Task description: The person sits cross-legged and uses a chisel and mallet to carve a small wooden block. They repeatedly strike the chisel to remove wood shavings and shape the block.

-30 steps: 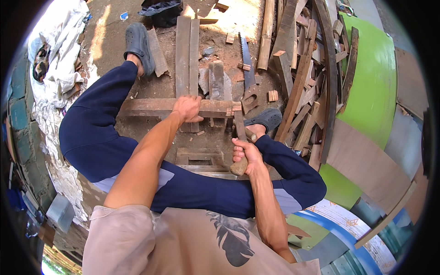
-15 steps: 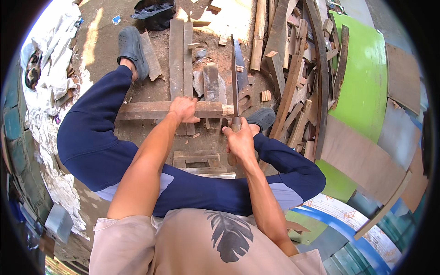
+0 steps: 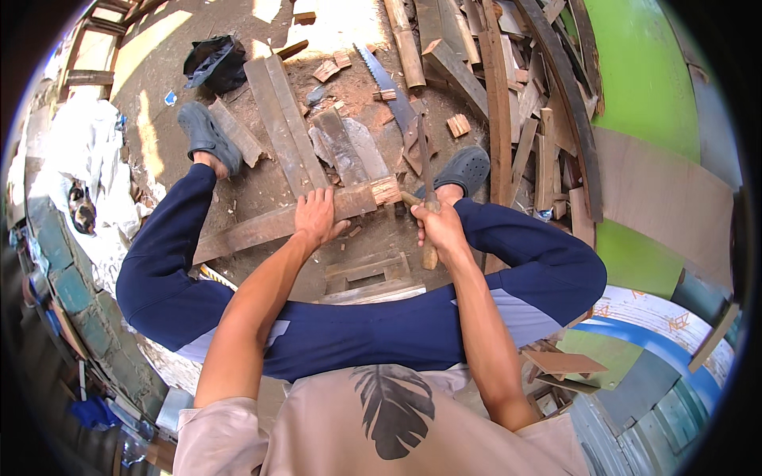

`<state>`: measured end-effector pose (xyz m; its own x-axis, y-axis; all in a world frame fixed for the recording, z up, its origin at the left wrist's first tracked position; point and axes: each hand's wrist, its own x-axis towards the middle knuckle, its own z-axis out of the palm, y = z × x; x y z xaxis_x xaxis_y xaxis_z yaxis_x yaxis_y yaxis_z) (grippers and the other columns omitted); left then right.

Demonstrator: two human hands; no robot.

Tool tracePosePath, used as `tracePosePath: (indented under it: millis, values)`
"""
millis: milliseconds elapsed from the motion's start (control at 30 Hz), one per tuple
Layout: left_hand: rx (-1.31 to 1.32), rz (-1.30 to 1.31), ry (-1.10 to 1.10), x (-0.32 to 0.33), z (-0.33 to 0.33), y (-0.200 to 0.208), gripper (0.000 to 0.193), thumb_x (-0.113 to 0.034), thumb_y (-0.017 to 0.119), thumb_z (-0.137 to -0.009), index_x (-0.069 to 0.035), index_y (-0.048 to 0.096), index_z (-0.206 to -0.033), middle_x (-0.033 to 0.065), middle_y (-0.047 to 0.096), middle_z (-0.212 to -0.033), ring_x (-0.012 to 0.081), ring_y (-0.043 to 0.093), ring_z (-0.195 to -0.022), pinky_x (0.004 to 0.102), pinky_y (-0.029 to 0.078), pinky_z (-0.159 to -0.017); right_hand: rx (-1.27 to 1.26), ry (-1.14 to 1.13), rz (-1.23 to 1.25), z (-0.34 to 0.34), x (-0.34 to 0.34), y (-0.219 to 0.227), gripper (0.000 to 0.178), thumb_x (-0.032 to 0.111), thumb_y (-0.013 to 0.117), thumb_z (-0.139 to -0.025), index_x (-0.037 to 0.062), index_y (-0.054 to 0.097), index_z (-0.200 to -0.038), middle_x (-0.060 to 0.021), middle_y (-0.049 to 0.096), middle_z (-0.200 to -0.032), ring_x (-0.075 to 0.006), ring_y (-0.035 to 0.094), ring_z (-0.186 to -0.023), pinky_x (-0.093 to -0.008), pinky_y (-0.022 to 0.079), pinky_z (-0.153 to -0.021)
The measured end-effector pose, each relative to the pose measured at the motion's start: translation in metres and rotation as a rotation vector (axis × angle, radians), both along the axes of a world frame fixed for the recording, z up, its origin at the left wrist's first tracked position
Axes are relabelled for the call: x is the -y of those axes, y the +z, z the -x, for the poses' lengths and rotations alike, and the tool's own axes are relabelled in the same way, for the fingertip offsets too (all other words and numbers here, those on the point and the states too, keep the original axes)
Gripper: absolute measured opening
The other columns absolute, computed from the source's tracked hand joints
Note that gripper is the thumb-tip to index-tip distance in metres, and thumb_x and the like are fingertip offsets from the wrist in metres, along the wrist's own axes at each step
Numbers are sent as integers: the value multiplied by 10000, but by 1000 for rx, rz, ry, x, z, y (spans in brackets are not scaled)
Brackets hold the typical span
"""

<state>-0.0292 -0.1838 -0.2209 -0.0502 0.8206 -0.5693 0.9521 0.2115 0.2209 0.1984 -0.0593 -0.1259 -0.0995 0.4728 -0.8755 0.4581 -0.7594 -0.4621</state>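
A squared wooden beam (image 3: 262, 232) lies slantwise before me, its right end cut to pale fresh wood. My left hand (image 3: 316, 218) grips it from above, fingers over the far side and thumb toward me. Just right of that pale end, my right hand (image 3: 441, 230) is closed round the wooden handle (image 3: 429, 257) of a machete. Its narrow dark blade (image 3: 424, 151) points away from me, seen nearly edge-on. A small brown piece beside my right fingers is too unclear to name. Beyond the beam a handsaw (image 3: 385, 83) lies on the ground.
Boards (image 3: 278, 119) and a short block (image 3: 341, 147) lie beyond the beam. A low wooden frame (image 3: 369, 274) sits between my legs. Piled timber (image 3: 498, 111) and a green panel (image 3: 647, 71) stand right. A black bag (image 3: 214, 65) lies far left, white cloth (image 3: 91, 159) nearer.
The view has shifted. The beam now slants, its right end farther from me, and my left hand stays on it. The machete's blade appears shorter, turned more end-on, with my right hand still round the handle.
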Motion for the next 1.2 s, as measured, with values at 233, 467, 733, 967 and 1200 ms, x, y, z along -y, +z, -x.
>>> tracePosePath:
  millis: [233,467,733,967,1200]
  values:
    - [244,-370,-58,-29,-22,8,733,-545,702,-832,-23,526,-1315,147,531,-1274,314,493,-1199,427,370,-1032,8,-79,-106,-4,-16,-14,434,174,679,-893,-93,497,-1182,-62,591,-713,-130,582,-513,-300,483,-430]
    - [246,-247,312,-58,-62,-7,520,-426,777,-808,-83,637,-1173,113,609,-1087,302,561,-1078,410,432,-910,-115,-234,-17,-13,-19,-10,294,167,686,-901,-20,534,-1069,-34,564,-685,-129,563,-506,-288,464,-429]
    - [484,-154,397,-75,-33,-19,328,-352,700,-901,-26,704,-932,142,646,-893,340,628,-885,424,497,-780,-125,-233,25,-12,-18,-9,279,173,691,-900,-10,549,-1056,-32,568,-692,-129,559,-505,-292,468,-435]
    - [245,-241,535,-46,-17,-21,531,-503,628,-923,13,665,-1041,194,668,-931,373,639,-890,465,493,-808,-77,-117,8,-11,-19,-7,380,206,707,-883,-47,564,-1128,-75,619,-707,-152,591,-518,-302,483,-453]
    - [225,101,228,-25,10,-25,872,-744,650,-756,37,645,-1143,217,685,-943,402,657,-914,468,510,-881,-22,-51,-5,-8,-18,-5,414,232,716,-879,-54,578,-1145,-84,628,-694,-163,602,-521,-301,490,-461]
